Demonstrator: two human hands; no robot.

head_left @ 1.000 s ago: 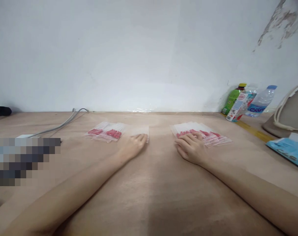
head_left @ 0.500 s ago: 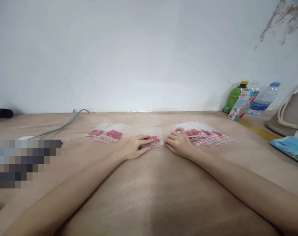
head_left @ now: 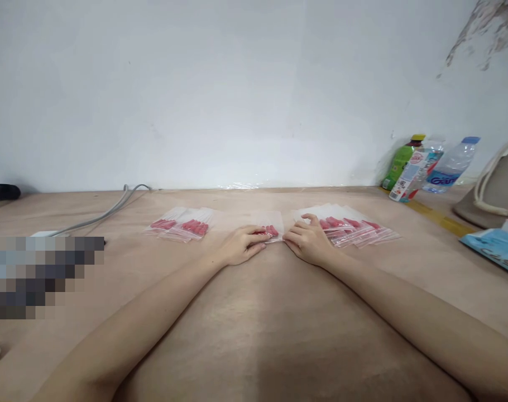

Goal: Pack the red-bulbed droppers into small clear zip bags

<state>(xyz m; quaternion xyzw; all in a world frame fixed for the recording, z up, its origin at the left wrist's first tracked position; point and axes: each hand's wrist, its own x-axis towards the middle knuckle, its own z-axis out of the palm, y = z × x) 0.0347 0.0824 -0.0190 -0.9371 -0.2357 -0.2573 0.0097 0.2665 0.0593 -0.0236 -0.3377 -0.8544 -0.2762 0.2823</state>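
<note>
A clear zip bag [head_left: 274,220] with several small red pieces [head_left: 271,230] inside lies flat on the table in front of me. My left hand [head_left: 243,245] rests on its left part, fingers stretched over the plastic and thumb apart near the lower edge. My right hand [head_left: 308,240] is at the bag's right edge, fingers loosely bent and one finger raised, with nothing visible in it. Just beyond that hand, a fanned row of similar bags [head_left: 350,226] lies to the right. Another overlapping group of bags [head_left: 185,224] lies left of my left hand.
A grey cable [head_left: 107,213] runs across the left side, near a pixelated area. At the back right stand a green bottle [head_left: 398,167], a carton [head_left: 408,176] and a water bottle [head_left: 450,170]. A grey-brown bag or hat [head_left: 499,184] and a blue packet [head_left: 492,251] lie at the right.
My left hand and the middle zip bag have shifted to the right, closer to my right hand. The right hand has hardly moved.
</note>
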